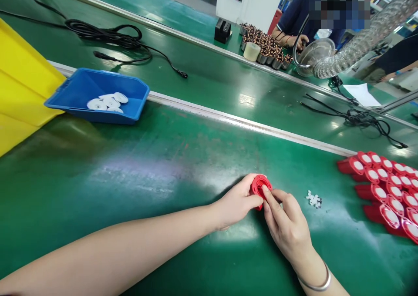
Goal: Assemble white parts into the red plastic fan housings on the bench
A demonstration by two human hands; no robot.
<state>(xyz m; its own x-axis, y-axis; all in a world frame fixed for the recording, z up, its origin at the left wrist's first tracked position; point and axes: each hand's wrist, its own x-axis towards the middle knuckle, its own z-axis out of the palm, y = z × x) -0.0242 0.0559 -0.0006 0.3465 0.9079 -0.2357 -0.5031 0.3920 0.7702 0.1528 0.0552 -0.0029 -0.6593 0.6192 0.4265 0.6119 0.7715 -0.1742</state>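
Observation:
My left hand (240,202) is wrapped round a red plastic housing (257,181) with a round, ringed opening turned up towards me. The fingertips of my right hand (289,222) press together at that opening, with the index finger reaching into it. Whatever small part they may pinch is hidden. To the right of my right hand lies a small pile of white plastic pieces (314,199), with a few dark bits at its edge. Farther right stand rows of red housings (372,192) with white round faces.
A blue bin (98,80) holding several white toothed discs (109,102) sits at the left, against a yellow sheet (22,87). Black cables (104,35) lie behind. Across the bench are copper-wound motor parts (267,43), a clear duct hose (365,39) and a co-worker (294,13).

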